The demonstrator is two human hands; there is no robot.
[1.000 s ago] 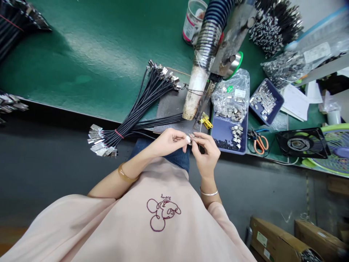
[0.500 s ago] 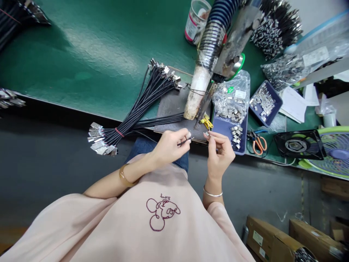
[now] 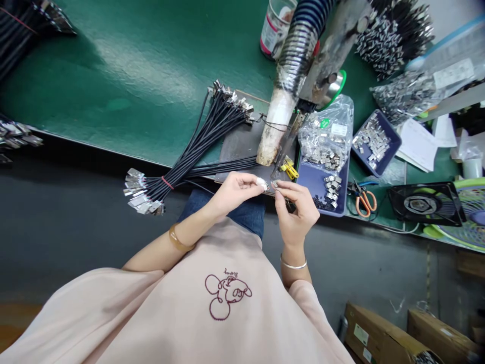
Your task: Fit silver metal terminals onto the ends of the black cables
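Note:
My left hand [image 3: 239, 191] is closed in a pinch at the front edge of the bench; the black cable in it is almost wholly hidden by the fingers. One fingertip has a white cover. Close to its right, my right hand [image 3: 296, 207] pinches a small silver metal connector [image 3: 274, 184] between thumb and finger. A narrow gap separates the two hands' fingertips. Behind them a soldering iron [image 3: 290, 139] points down beside a white-wrapped suction nozzle [image 3: 270, 146]. Left of it lies a bundle of black cables [image 3: 197, 146] with metal connectors, tied by a red band.
A blue tray [image 3: 343, 197] holding metal connectors and a plastic bag [image 3: 328, 134] is on the right. Farther right are a smaller blue tray [image 3: 396, 139], orange-handled pliers [image 3: 366, 202] and a black fan [image 3: 424, 203]. A clear jar [image 3: 270, 35] stands at the back.
My right hand has moved left with the small connector, bringing it near my left fingertips. My left hand has turned slightly, and the cable end that showed before is now mostly hidden.

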